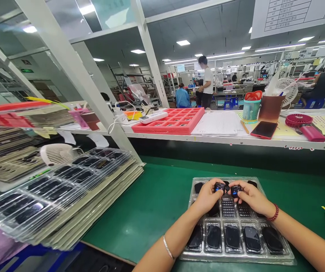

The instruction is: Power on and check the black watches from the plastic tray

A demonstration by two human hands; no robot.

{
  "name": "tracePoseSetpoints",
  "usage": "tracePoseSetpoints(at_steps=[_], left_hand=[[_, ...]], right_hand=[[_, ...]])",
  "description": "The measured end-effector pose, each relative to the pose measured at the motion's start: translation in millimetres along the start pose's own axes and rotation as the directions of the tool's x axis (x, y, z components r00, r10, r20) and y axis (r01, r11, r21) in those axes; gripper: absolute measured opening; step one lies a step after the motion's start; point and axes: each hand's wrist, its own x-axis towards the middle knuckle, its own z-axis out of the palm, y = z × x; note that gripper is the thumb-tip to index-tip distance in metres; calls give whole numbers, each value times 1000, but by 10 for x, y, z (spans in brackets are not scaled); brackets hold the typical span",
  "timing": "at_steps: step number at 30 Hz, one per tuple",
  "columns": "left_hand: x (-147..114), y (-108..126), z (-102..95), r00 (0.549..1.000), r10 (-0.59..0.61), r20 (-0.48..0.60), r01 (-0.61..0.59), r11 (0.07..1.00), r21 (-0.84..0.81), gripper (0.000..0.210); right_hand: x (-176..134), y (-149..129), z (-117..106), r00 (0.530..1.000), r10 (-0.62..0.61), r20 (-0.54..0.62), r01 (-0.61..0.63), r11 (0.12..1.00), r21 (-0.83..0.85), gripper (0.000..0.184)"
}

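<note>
My left hand [210,195] is closed on a small black smartwatch body [219,186] with its screen lit. Beside it my right hand [250,195] grips a second lit smartwatch body [235,190]. Both are held over a clear plastic tray [186,256] on the green bench. Dark watch units fill its front row, such as the watch unit [232,237] near the middle. Two pockets just below my hands show bare ribbed plastic. Some of the back and middle pockets are hidden by my hands and wrists.
Stacked trays of black units [94,206] stand at the left, close to a white fan [56,154]. On the shelf ahead are a red foam tray [165,128], papers [216,124], a phone [263,129] and a magenta fan [307,126]. Several people work farther back.
</note>
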Motion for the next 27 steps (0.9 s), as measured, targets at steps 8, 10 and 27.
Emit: tracePoseSetpoints(at_steps=[8,10,27], left_hand=[[-11,52,11,998,-56,31,59,992,-112,26],[-13,55,7,996,-85,12,86,991,-99,34],[4,-16,10,1000,-11,18,13,995,-102,45]], right_hand=[[20,76,-40,1000,13,16,-14,998,66,27],[27,82,-52,1000,15,-1,-15,994,104,33],[27,46,-11,998,5,-63,-2,999,35,39]])
